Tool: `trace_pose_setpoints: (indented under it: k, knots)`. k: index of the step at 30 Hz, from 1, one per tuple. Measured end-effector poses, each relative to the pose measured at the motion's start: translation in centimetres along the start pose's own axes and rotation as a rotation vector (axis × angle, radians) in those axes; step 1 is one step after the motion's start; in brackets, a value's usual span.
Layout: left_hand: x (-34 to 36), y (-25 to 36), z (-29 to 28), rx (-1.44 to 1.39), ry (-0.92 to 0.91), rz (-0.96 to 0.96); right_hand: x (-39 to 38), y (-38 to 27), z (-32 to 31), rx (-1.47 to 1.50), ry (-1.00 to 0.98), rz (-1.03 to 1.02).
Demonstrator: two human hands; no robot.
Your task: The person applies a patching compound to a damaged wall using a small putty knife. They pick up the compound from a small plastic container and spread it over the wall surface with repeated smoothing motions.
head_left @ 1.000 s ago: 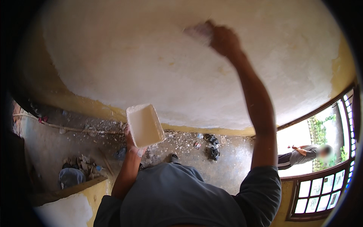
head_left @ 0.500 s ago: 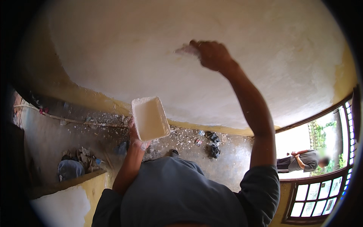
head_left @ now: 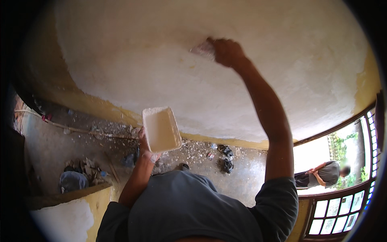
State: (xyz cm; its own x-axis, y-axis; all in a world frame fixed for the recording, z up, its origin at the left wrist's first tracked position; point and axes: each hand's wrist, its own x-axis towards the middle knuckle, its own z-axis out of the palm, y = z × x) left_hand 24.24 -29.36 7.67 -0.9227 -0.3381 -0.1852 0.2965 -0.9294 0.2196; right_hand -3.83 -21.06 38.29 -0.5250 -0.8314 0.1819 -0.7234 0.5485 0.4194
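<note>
Cradled from below and along its left side, a rectangular plastic tub [head_left: 162,130] rests in my left hand [head_left: 146,146]. Its rim is crusted with pale residue, and the inside looks cream-coloured; how much it holds I cannot tell. Up on the wall [head_left: 133,52], my right hand [head_left: 229,52] grips a putty knife [head_left: 202,50] whose flat, whitish blade lies against the surface or very close to it. Pale filler coats most of this wall, with yellow paint showing along its lower and side edges. The knife's handle is hidden in my fist.
White chips and debris [head_left: 193,150] litter the floor along the wall's foot. Crumpled black plastic bags [head_left: 227,164] lie there too. At left are a long pole [head_left: 86,131], a low wall [head_left: 68,218] and a rubbish heap [head_left: 92,171]. Another person [head_left: 322,174] stands by the windows at right.
My right hand and the putty knife have shifted slightly up and right across the wall. The tub sits a little lower and further right in view. The person at right has moved their arms.
</note>
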Motion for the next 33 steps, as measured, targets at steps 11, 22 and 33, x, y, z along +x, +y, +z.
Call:
trace_pose_setpoints:
  k: [11, 22, 33]
  knots:
    - [0.9, -0.2, -1.3, 0.049, -0.101, 0.038, -1.2, 14.1, -17.7, 0.003, 0.92, 0.049]
    - [1.0, 0.0, -0.7, 0.036, -0.043, -0.008, -0.3, -4.6, 1.5, 0.152, 0.144, -0.086]
    - [0.1, -0.1, 1.5, 0.094, -0.061, 0.086, -3.0, 16.9, -12.6, 0.476, 0.582, -0.046]
